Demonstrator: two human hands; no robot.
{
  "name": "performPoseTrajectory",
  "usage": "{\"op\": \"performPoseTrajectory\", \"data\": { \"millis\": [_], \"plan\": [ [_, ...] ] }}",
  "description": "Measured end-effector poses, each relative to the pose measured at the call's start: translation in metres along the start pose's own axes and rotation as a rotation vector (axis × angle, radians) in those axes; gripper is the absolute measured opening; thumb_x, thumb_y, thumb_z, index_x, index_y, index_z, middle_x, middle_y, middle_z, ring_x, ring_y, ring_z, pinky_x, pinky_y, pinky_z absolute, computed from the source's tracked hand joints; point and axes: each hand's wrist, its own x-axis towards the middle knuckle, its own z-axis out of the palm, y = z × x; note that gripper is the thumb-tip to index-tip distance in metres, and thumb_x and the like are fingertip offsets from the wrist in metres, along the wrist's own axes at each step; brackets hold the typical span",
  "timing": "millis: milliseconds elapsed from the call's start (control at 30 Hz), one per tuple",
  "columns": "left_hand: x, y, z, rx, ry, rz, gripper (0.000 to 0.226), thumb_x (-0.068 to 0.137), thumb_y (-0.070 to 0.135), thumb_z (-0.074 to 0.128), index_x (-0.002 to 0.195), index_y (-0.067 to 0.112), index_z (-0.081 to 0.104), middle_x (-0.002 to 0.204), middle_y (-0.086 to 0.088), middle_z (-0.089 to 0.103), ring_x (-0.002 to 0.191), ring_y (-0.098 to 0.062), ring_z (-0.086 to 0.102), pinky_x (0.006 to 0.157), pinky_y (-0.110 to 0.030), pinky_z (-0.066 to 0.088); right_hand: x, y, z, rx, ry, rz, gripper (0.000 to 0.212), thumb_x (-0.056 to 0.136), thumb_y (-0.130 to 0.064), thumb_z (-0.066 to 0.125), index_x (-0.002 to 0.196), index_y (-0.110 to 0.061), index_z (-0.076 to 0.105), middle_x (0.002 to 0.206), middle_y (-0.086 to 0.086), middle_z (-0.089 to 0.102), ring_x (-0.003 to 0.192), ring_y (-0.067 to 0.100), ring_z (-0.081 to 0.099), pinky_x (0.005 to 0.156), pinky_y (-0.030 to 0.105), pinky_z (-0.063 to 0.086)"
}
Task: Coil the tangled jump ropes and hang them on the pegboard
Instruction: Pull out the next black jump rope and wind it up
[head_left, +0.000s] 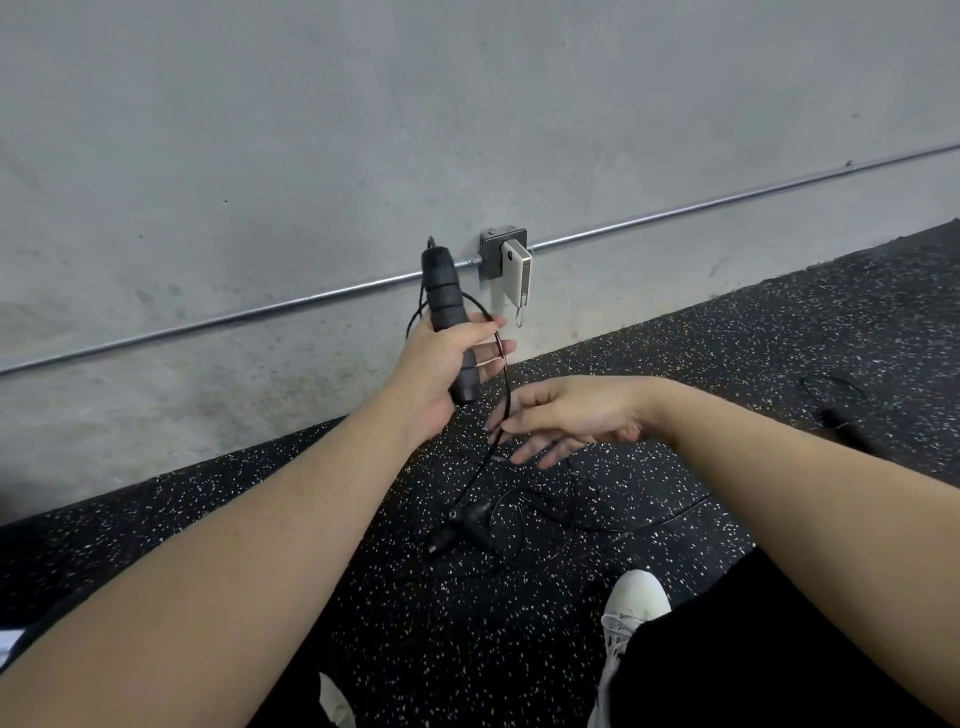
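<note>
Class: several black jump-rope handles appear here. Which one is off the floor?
The handle gripped upright in the left hand, in front of the wall. The other handles lie among tangled cord on the speckled floor.

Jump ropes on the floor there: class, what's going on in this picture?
A person is sorting out tangled jump ropes. Their left hand grips a black rope handle upright, and the thin black cord loops down from it past the open right hand, which reaches toward the cord. More cord and handles lie in a tangle on the speckled floor below. No pegboard is in view.
</note>
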Motion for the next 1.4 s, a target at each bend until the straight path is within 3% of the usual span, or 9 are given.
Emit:
{"op": "performPoseTrajectory", "data": {
  "millis": [133,233,400,600,733,933,1033,1200,1400],
  "plan": [
    [0.003,-0.006,-0.006,-0.006,-0.013,-0.028,0.027,0.089,0.006,0.074,0.109,0.01,0.056,0.114,-0.01,0.075,0.103,-0.029,0.074,0.085,-0.042,0.062,0.004,-0.007,-0.003,0.149,0.225,-0.105,0.019,0.104,-0.023,0.05,0.109,-0.012,0.065,0.108,0.011,0.075,0.095,0.021,0.074,0.091,0.036,0.059],
    [-0.004,-0.015,-0.01,0.266,-0.102,-0.044,0.045,0.082,0.021,0.082,0.121,0.016,0.058,0.112,-0.004,0.076,0.105,-0.023,0.074,0.099,-0.047,0.056,0.001,-0.016,-0.014,0.39,0.405,-0.215,0.022,0.104,-0.022,0.05,0.115,-0.006,0.061,0.097,0.018,0.073,0.08,0.026,0.073,0.076,0.032,0.063],
    [-0.018,-0.031,-0.015,0.394,-0.213,-0.072,0.041,0.086,0.023,0.078,0.12,0.015,0.056,0.111,-0.004,0.077,0.103,-0.019,0.074,0.099,-0.042,0.055,-0.004,-0.028,-0.026,0.742,0.586,-0.361,0.019,0.106,-0.02,0.049,0.112,-0.005,0.059,0.081,0.01,0.069,0.062,0.018,0.068,0.063,0.027,0.061],
    [-0.025,-0.039,-0.017,0.431,-0.252,-0.098,0.025,0.094,0.0,0.068,0.113,0.012,0.056,0.097,-0.005,0.077,0.085,-0.024,0.074,0.073,-0.035,0.062,0.0,-0.025,-0.036,1.045,0.696,-0.377,0.016,0.106,-0.023,0.049,0.103,-0.012,0.061,0.078,0.007,0.066,0.055,0.012,0.066,0.063,0.03,0.063],
    [-0.026,-0.032,-0.009,0.347,-0.235,-0.072,0.022,0.092,-0.001,0.069,0.109,0.007,0.056,0.097,-0.007,0.074,0.08,-0.023,0.074,0.067,-0.031,0.062,-0.004,-0.017,-0.03,0.889,0.527,-0.206,0.045,0.106,-0.042,0.031,0.124,-0.011,0.058,0.104,0.01,0.071,0.073,0.019,0.068,0.069,0.036,0.061],
    [-0.016,-0.009,0.0,0.199,-0.113,0.001,0.025,0.088,0.001,0.074,0.105,0.01,0.058,0.103,-0.014,0.074,0.072,-0.021,0.073,0.062,-0.029,0.059,-0.005,-0.007,-0.016,0.271,0.148,-0.04,0.043,0.095,-0.016,0.044,0.138,-0.019,0.052,0.132,0.004,0.066,0.114,0.019,0.065,0.102,0.044,0.053],
    [-0.011,-0.002,-0.001,0.073,-0.037,0.011,0.026,0.088,0.0,0.072,0.107,0.009,0.057,0.097,-0.008,0.075,0.071,-0.02,0.073,0.061,-0.029,0.058,-0.007,-0.009,-0.008,-0.036,0.052,-0.039,0.028,0.103,-0.019,0.052,0.128,-0.03,0.057,0.127,-0.011,0.068,0.116,0.01,0.066,0.101,0.035,0.053],
    [-0.006,-0.004,-0.006,0.026,0.006,0.008,0.026,0.09,0.001,0.072,0.109,0.008,0.056,0.102,-0.01,0.071,0.081,-0.023,0.075,0.067,-0.031,0.061,0.004,-0.007,0.004,-0.009,0.2,-0.118,0.017,0.102,-0.016,0.056,0.114,-0.013,0.067,0.11,0.002,0.076,0.084,0.014,0.071,0.085,0.029,0.059],
    [-0.015,-0.018,-0.028,0.257,-0.145,-0.064,0.035,0.084,0.014,0.078,0.115,0.015,0.062,0.116,-0.01,0.075,0.11,-0.027,0.072,0.103,-0.046,0.052,-0.003,-0.021,-0.009,0.346,0.385,-0.264,0.019,0.103,-0.011,0.053,0.118,-0.011,0.064,0.103,0.014,0.076,0.076,0.021,0.074,0.074,0.03,0.063]
  ]
}}
